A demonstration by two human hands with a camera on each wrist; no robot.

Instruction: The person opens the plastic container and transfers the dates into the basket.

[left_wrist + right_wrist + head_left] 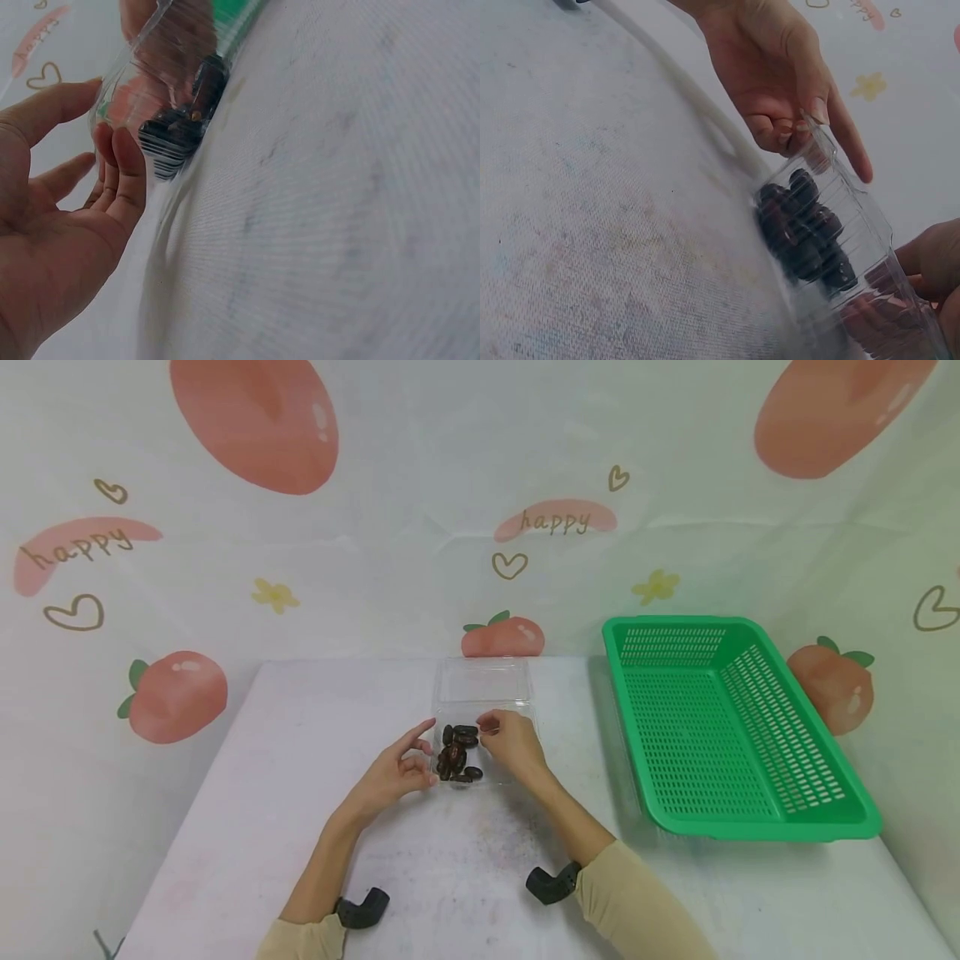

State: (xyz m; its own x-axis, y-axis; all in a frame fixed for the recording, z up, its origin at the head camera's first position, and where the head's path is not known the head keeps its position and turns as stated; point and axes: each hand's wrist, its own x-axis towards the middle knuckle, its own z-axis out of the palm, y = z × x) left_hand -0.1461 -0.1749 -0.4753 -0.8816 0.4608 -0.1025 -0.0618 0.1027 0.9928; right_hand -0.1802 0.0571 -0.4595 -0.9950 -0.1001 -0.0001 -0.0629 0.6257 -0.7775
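White table (322,718), clear box (495,772) between hands (396,768) (516,747), dark pieces (454,758), possibly dates

White fruit-print backdrop (390,577); pale table (255,827)

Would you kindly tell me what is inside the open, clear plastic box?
Glossy brown oval pieces lie toward its left side; anything beneath the right hand is covered in the head view.

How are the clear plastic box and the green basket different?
The clear plastic box is see-through; the green basket is opaque, with slotted walls.
The box is much smaller than the basket.
The box has a lid, swung open; the basket shows none.
Both are open-topped and sit on the white table.
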